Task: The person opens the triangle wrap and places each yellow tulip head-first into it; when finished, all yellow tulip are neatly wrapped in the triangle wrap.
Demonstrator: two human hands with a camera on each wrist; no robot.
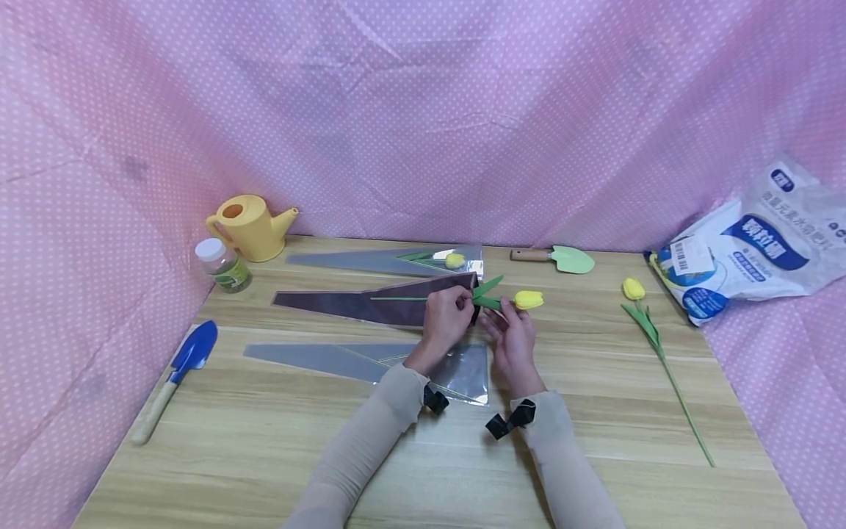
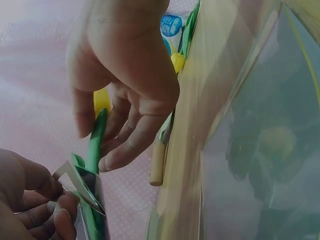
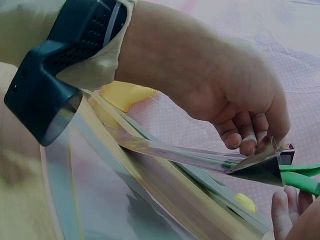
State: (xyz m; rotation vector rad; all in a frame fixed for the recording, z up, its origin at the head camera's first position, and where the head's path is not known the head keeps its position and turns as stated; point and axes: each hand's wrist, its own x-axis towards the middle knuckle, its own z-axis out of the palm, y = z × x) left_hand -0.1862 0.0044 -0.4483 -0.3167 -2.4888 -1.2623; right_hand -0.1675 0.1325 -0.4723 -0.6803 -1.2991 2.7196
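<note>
A yellow artificial tulip [image 1: 529, 299] lies along a dark-faced flower sleeve [image 1: 344, 304], its stem inside and its bloom past the open end. My left hand [image 1: 448, 319] pinches the sleeve's edge near that opening; in the left wrist view the fingertips [image 2: 64, 210] grip the clear film. My right hand [image 1: 514, 344] holds the tulip just below the bloom, between thumb and fingers. In the right wrist view green leaves [image 3: 300, 182] stick out of the sleeve mouth. The bloom is partly hidden by the right hand in the left wrist view.
Behind lies a clear sleeve [image 1: 344, 260] with a tulip inside; in front, another clear sleeve [image 1: 297, 354]. Left are a watering can [image 1: 254, 231], a jar [image 1: 228, 268] and a blue trowel [image 1: 192, 353]. Right are a green trowel [image 1: 571, 259], a loose tulip [image 1: 670, 375] and a white bag [image 1: 760, 242].
</note>
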